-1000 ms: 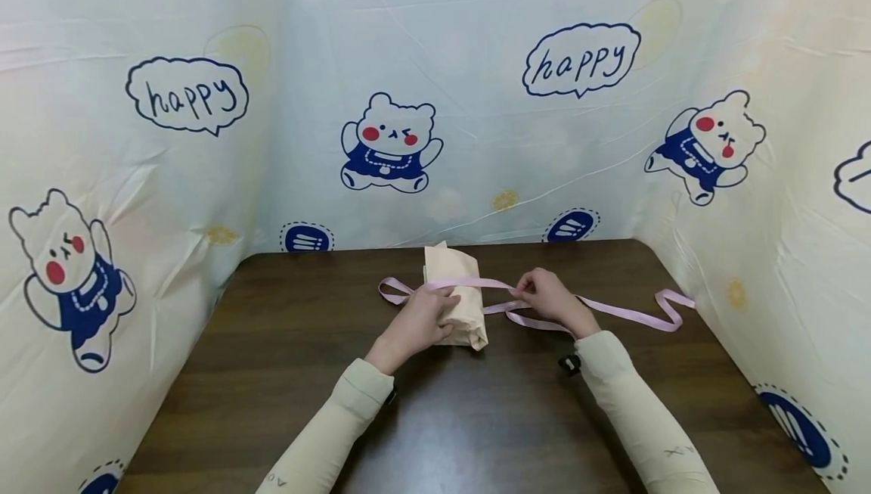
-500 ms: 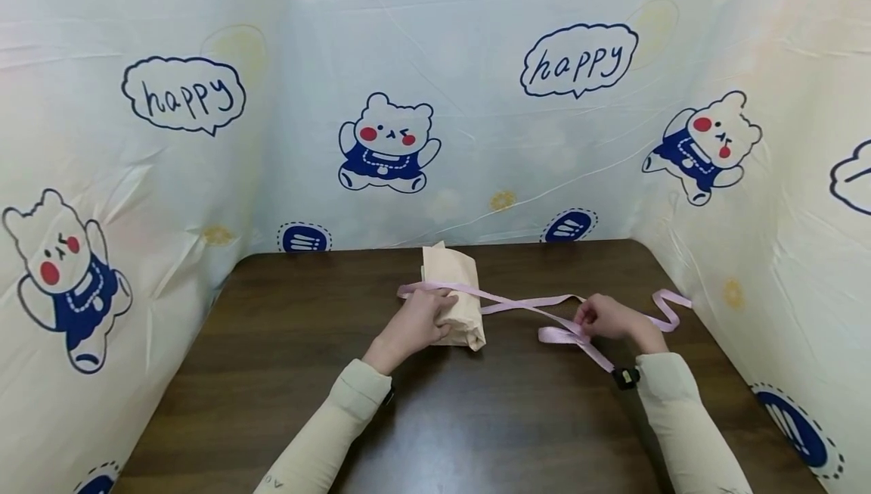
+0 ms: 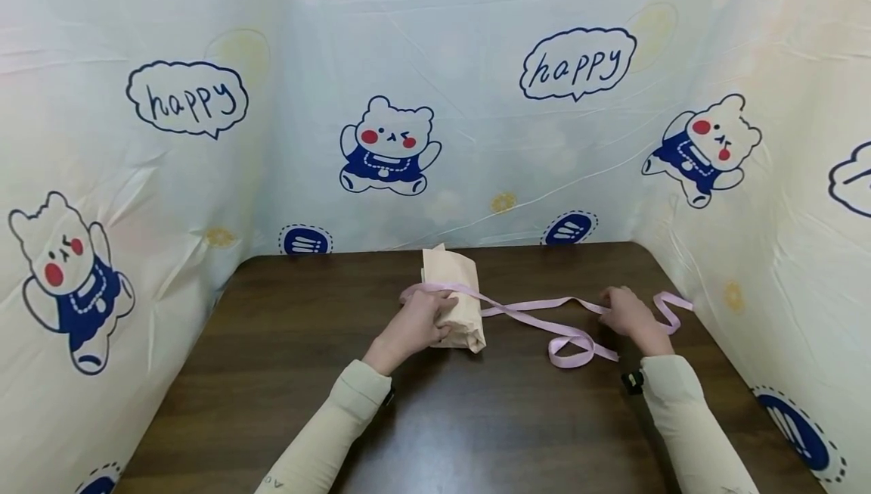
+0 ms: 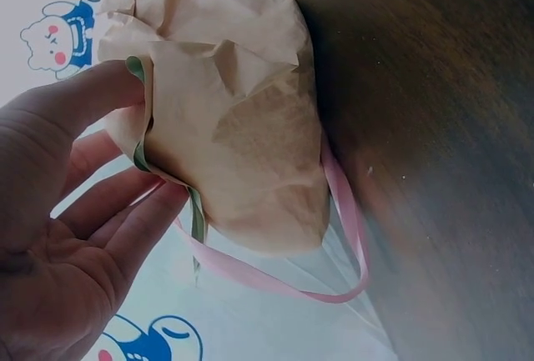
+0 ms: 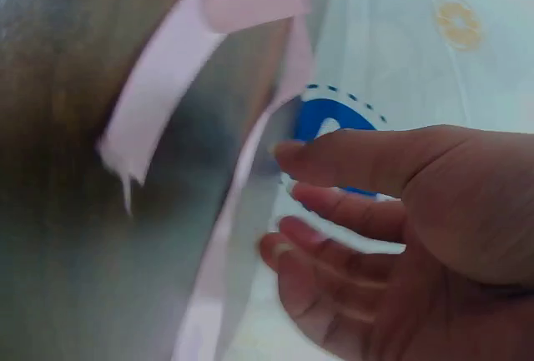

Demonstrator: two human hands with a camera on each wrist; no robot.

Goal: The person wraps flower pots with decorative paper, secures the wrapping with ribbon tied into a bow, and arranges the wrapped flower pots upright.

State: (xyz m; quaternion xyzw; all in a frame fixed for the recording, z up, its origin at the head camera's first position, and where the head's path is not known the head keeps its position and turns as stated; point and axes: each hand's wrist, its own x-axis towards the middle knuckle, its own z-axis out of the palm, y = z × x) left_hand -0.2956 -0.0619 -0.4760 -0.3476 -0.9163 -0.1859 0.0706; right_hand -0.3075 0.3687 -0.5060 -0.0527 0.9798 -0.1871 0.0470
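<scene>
A tan paper-wrapped package [image 3: 450,267] lies near the far middle of the table, a pink ribbon [image 3: 544,324] looped round it. My left hand [image 3: 415,321] grips the package's near left side; in the left wrist view, its thumb and fingers pinch the paper edge [image 4: 171,179], where green shows. There the ribbon [image 4: 250,271] hangs in a loop past the package. The ribbon's two lengths cross right of the package, one with a curled end on the table. My right hand [image 3: 631,318] hovers by the other length, its fingers loosely bent and, in the right wrist view, apart from the ribbon [image 5: 158,86].
Dark wooden table [image 3: 306,403] under everything. A pale curtain [image 3: 476,100] printed with bears and lettering stands along the back and both sides. The ribbon's far end [image 3: 674,305] lies zigzag by the table's right edge.
My right hand has moved right, drawing one ribbon length across the package, then let it go and shifted toward the other length. The ribbon loop left of the package has shrunk. My left hand stays.
</scene>
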